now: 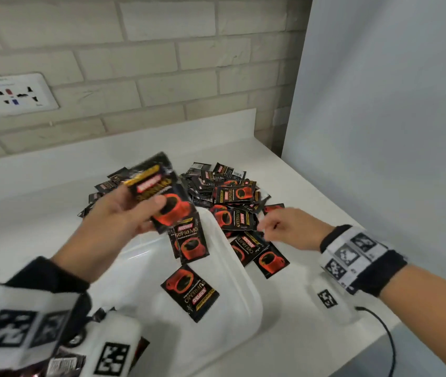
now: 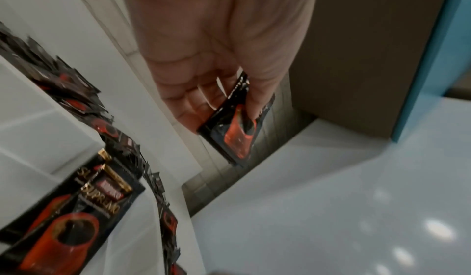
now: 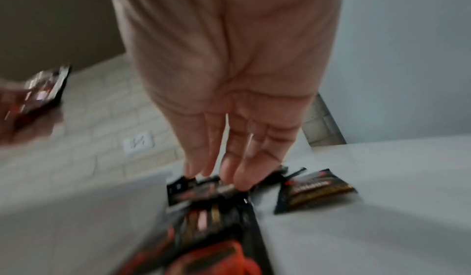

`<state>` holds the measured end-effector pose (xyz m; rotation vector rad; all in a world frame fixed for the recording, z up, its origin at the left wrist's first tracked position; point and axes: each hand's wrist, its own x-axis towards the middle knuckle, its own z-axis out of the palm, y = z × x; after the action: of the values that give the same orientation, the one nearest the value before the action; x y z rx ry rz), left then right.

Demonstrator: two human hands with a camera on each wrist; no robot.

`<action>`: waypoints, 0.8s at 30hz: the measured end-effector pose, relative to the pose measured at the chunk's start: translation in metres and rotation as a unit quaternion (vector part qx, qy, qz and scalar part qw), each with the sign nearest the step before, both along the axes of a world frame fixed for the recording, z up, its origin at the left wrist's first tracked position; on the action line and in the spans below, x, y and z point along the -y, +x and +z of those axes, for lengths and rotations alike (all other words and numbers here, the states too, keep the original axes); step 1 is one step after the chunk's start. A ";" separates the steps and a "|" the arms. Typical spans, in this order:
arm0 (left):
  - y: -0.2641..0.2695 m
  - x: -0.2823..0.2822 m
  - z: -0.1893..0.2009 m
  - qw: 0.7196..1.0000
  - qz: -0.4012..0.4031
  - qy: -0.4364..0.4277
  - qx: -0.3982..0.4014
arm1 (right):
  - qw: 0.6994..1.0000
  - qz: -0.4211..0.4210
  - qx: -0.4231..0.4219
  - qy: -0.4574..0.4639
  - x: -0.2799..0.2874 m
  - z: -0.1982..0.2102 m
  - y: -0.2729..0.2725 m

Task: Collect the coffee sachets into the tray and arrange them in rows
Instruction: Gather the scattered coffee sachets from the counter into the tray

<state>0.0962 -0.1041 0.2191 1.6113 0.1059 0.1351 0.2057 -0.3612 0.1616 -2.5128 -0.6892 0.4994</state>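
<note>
Sachets (image 1: 232, 197) heaped far on counter (image 1: 39, 191), few inside tray (image 1: 246, 289). Left hand (image 1: 119, 213) pinching one sachet (image 1: 162, 194); right hand (image 1: 290, 227) relaxed, fingers reaching toward pile. Probably light, floppy, slick foil; best pinched at flat edges.

A white countertop (image 1: 39, 202) runs from the near edge to a low white upstand (image 1: 124, 131) at the far side. Behind it rises a wall of pale painted bricks (image 1: 140, 50). On that wall, at the far left, sits a white multi-socket outlet plate (image 1: 15, 94); the right wrist view shows it small and blurred (image 3: 139, 142). A plain pale panel (image 1: 385, 104) stands upright at the right, meeting the countertop's right edge. A thin black cable (image 1: 385, 336) curves over the near right corner of the countertop.
</note>
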 end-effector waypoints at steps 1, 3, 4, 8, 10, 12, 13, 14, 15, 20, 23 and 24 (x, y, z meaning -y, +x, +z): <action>-0.003 -0.008 0.000 1.000 0.010 -0.022 0.008 | 0.997 0.038 0.007 -0.062 -0.001 -0.007 0.000; -0.008 -0.018 -0.001 0.999 0.029 -0.038 0.014 | 0.988 0.103 -0.004 -0.114 -0.007 -0.015 -0.004; -0.011 -0.020 -0.003 0.998 0.038 -0.044 0.010 | 0.982 0.134 -0.003 -0.132 -0.011 -0.018 -0.008; -0.025 -0.018 -0.012 0.998 0.038 -0.045 -0.004 | 0.946 0.206 0.064 -0.241 -0.018 -0.024 -0.016; -0.031 -0.016 -0.015 0.999 0.041 -0.017 0.000 | 0.946 0.201 0.064 -0.246 -0.013 -0.024 -0.017; -0.035 -0.016 -0.016 0.999 0.036 -0.001 -0.008 | 0.954 0.186 0.043 -0.233 -0.003 -0.022 -0.020; -0.035 -0.016 -0.017 0.999 0.036 0.001 -0.010 | 0.958 0.175 0.034 -0.225 0.003 -0.020 -0.022; -0.036 -0.017 -0.018 0.999 0.035 0.002 -0.010 | 0.961 0.165 0.029 -0.220 0.008 -0.019 -0.024; -0.036 -0.017 -0.018 0.999 0.035 0.003 -0.012 | 0.964 0.154 0.031 -0.214 0.013 -0.017 -0.026; -0.034 -0.011 -0.016 1.000 0.008 0.003 -0.024 | 0.987 0.017 0.048 -0.150 0.022 -0.015 -0.027; -0.033 -0.008 -0.015 1.000 -0.007 0.006 -0.025 | 0.984 -0.011 0.002 -0.180 0.021 -0.026 -0.032; -0.033 -0.008 -0.014 1.000 -0.011 0.006 -0.022 | 0.978 0.003 0.011 -0.206 0.020 -0.030 -0.035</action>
<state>0.0635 -0.0965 0.2047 1.6273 0.1228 0.0836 0.1708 -0.3811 0.1318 -2.9049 -0.6562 0.6783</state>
